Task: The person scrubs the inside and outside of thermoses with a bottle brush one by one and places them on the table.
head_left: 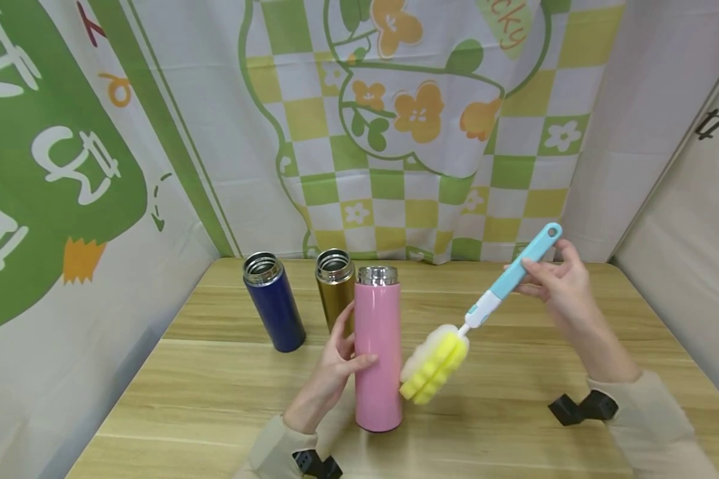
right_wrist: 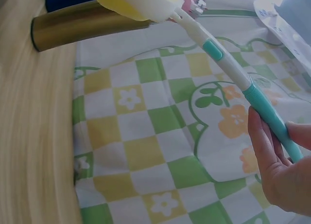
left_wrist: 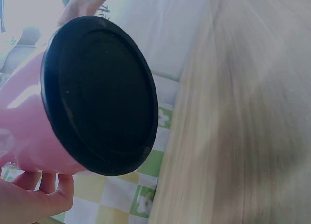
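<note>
A pink thermos bottle (head_left: 378, 352) without a lid is held by my left hand (head_left: 331, 369), fingers behind it and thumb across its front. Its black base (left_wrist: 102, 95) faces the left wrist camera, lifted off the table. My right hand (head_left: 554, 283) grips the light blue handle (head_left: 524, 261) of a bottle brush. The brush's yellow and white sponge head (head_left: 436, 364) hangs tilted down beside the bottle's lower right side; whether they touch I cannot tell. In the right wrist view, thumb and fingers of the right hand (right_wrist: 286, 170) pinch the handle near its end.
A dark blue bottle (head_left: 275, 307) and a gold bottle (head_left: 333, 289), both with open steel mouths, stand behind on the wooden table (head_left: 204, 399). The pink bottle partly hides the gold one. A patterned cloth (head_left: 419, 213) hangs along the table's back edge.
</note>
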Demonstrator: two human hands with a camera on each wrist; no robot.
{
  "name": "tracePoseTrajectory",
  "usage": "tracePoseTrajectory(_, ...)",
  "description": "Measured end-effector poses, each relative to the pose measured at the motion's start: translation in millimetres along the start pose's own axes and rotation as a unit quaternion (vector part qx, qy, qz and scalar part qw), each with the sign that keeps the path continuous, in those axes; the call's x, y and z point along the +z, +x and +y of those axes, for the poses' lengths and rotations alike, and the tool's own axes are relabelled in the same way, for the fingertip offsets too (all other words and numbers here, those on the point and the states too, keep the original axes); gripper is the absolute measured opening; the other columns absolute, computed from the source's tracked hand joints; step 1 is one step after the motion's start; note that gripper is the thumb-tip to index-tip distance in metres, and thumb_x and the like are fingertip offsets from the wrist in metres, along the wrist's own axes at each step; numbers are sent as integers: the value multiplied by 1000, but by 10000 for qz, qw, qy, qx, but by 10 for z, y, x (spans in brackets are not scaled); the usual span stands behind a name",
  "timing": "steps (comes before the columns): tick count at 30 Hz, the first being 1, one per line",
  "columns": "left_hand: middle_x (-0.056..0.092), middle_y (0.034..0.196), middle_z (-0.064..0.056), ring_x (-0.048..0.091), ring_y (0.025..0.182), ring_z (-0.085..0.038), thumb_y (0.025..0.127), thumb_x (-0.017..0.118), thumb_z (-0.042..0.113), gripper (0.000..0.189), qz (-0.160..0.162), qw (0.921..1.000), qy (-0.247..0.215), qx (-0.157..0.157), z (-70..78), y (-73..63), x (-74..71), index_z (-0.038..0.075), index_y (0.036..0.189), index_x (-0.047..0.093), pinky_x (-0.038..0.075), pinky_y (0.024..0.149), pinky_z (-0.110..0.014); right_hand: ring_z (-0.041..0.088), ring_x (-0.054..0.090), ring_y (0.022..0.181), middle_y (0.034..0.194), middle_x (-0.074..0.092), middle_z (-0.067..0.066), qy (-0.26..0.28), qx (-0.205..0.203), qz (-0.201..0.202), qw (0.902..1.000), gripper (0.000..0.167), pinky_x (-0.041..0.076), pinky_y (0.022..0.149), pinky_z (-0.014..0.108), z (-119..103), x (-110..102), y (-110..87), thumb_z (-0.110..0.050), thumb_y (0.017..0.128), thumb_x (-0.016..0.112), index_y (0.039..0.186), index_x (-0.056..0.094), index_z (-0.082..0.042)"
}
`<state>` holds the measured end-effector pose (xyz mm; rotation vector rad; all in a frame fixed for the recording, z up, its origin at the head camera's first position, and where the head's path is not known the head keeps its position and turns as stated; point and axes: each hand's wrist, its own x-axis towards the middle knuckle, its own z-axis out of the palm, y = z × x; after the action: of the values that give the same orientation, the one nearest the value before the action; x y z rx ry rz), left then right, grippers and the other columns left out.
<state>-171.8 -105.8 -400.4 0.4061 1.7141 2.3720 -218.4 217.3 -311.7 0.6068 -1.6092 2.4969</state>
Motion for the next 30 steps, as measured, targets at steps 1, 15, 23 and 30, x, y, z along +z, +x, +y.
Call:
tracePoseTrajectory(1, 43, 127, -21, 50, 106, -20, 72, 69, 4, 93, -42, 10000, 31, -35, -4, -4, -1, 19, 141, 9, 33, 91, -39, 23, 65, 73, 77, 66, 13, 136, -53, 76, 9999, 38, 51, 66, 35, -27, -6, 16, 9, 86, 45, 115, 26, -7)
tracePoseTrajectory(15, 42, 126, -26, 51, 103, -21, 72, 69, 7, 95, -411, 9987, 280, -141, -27, -43, -23, 17, 140, 4, 37, 88, -39, 32, 64, 66, 73, 62, 22, 1620, -566, 1207, 9777, 41, 51, 63, 39, -253, -112, 113, 12, 82, 50, 112, 28, -4)
tracePoseTrajectory(23, 49, 119, -25, 54, 98, -21, 70, 72, 9, 96, -109, 9990, 407, 158, -14, -59, -27, 15, 139, 7, 39, 85, -39, 35, 63, 75, 78, 53, 19, 1979, -514, 1697, 9641, 36, 49, 69, 42, -241, -121, 76, 12, 81, 52, 106, 33, -5)
tracePoseTrajectory(30, 58, 108, -13, 57, 93, -17, 67, 75, 6, 98, 409, 9976, 387, 406, 83, -79, 0, 16, 139, 9, 42, 82, -34, 36, 63, 77, 76, 52, 18, 2167, -684, 1658, 9596, 27, 49, 68, 43, -211, -159, 2, 12, 82, 50, 102, 37, -2)
